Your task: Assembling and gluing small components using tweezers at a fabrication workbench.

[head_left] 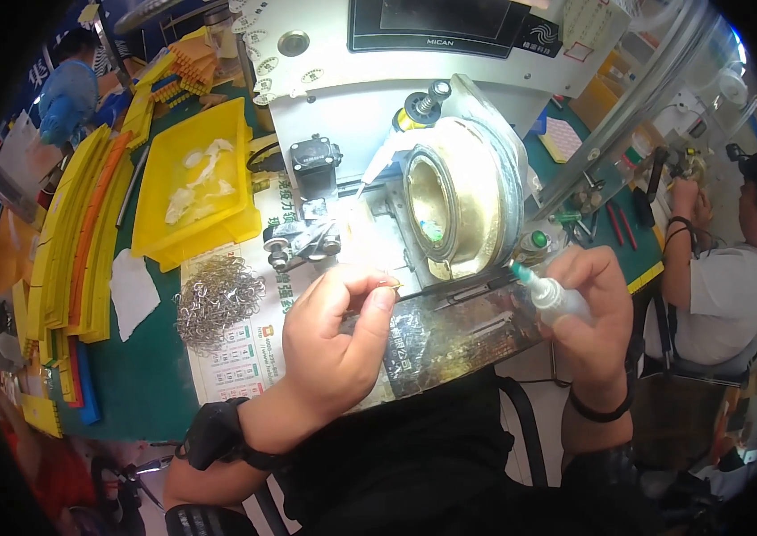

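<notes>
My left hand (338, 344) is pinched closed over the front of the machine, thumb against forefinger. A tiny piece shows at the fingertips, too small to name. In my right hand (600, 308) is a small translucent squeeze bottle (561, 302) with a green tip, tilted up and to the left. Between and beyond the hands stands a round brass-coloured drum (477, 201) with a grey rim. A pointed white nozzle (383, 163) slants down left of it. A dark clamp fixture (307, 246) is beyond my left hand. A stained metal plate (450, 344) lies below both hands.
Left of the machine, a heap of thin metal wire pieces (218, 304) lies on printed paper (240, 362). Behind it stands a yellow tray (151, 241) holding white scraps. Long yellow strips (61, 241) line the far left. Red-handled pliers (622, 223) lie right; a seated person (723, 299) works beyond.
</notes>
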A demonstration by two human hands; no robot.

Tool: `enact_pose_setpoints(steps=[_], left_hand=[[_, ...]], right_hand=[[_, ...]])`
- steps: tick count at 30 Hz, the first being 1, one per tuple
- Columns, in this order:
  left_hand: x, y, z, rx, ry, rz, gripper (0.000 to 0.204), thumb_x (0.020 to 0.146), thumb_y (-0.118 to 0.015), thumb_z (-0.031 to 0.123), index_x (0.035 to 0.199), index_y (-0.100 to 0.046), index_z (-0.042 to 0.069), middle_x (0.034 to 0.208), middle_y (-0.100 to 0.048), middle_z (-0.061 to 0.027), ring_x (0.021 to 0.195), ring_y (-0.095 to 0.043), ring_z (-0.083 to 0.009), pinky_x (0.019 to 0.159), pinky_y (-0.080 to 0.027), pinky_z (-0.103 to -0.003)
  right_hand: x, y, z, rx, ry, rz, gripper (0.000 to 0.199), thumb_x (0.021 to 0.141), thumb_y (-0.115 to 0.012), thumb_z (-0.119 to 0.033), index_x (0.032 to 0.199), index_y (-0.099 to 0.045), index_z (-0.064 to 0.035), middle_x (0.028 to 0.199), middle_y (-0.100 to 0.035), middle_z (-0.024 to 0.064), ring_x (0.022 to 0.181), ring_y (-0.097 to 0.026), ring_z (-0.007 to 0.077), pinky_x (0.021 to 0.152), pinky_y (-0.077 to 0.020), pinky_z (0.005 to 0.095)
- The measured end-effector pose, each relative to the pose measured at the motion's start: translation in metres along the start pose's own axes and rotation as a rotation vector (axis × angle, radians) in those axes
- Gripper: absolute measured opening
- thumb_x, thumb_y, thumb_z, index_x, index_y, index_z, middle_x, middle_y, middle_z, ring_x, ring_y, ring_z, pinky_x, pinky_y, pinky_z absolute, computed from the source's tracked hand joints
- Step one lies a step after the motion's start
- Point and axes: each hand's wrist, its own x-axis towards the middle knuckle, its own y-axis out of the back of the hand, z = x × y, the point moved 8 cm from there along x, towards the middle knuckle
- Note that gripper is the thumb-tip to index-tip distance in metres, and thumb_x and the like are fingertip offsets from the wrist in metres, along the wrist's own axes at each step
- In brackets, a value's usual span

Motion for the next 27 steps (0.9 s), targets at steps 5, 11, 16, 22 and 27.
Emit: enact_pose_setpoints(steps=[5,11,16,22,27], left_hand=[[0.005,0.003,0.014,0.155,-0.157,0.032,0.005,0.098,-0.059,0.0,0.101,-0.062,-0.003,0.094,-0.068,-0.0121,0.084,-0.065,-0.0173,0.078,-0.052,-0.029],[0.005,0.004,0.021,0.249,-0.273,0.065,0.004,0.095,-0.061,-0.002,0.099,-0.062,-0.003,0.093,-0.068,-0.0145,0.083,-0.066,-0.0217,0.078,-0.052,-0.031],[0.005,0.004,0.023,0.291,-0.299,0.069,0.005,0.093,-0.062,-0.003,0.099,-0.062,-0.003,0.092,-0.068,-0.015,0.083,-0.066,-0.0241,0.078,-0.053,-0.032],[0.005,0.005,0.024,0.289,-0.284,0.066,0.005,0.093,-0.063,-0.003,0.098,-0.063,-0.002,0.092,-0.068,-0.0149,0.082,-0.067,-0.0245,0.078,-0.052,-0.032],[0.007,0.005,0.026,0.306,-0.322,0.094,0.006,0.09,-0.065,-0.002,0.096,-0.064,0.0,0.088,-0.069,-0.0146,0.077,-0.067,-0.0277,0.072,-0.053,-0.034]], right_hand=[[0.018,-0.005,-0.031,-0.279,0.218,-0.099,0.035,0.075,-0.08,-0.001,0.103,-0.059,0.0001,0.099,-0.058,0.0097,0.088,-0.055,0.0135,0.08,-0.0443,0.0273],[0.032,-0.017,-0.044,-0.27,0.376,-0.079,0.042,0.071,-0.093,-0.01,0.101,-0.065,-0.0001,0.097,-0.063,0.008,0.086,-0.059,0.0155,0.077,-0.0461,0.0278],[0.034,-0.042,-0.049,-0.308,0.478,-0.109,0.035,0.075,-0.09,-0.007,0.101,-0.067,0.0025,0.094,-0.068,0.0124,0.081,-0.064,0.0172,0.071,-0.0497,0.0287],[0.039,-0.051,-0.052,-0.367,0.522,-0.129,0.032,0.076,-0.088,-0.005,0.099,-0.068,0.0025,0.088,-0.068,0.0122,0.074,-0.065,0.0164,0.065,-0.0496,0.0275],[0.039,-0.051,-0.051,-0.362,0.516,-0.117,0.031,0.076,-0.088,-0.005,0.098,-0.068,0.0024,0.087,-0.068,0.0119,0.074,-0.065,0.0164,0.064,-0.0492,0.0273]])
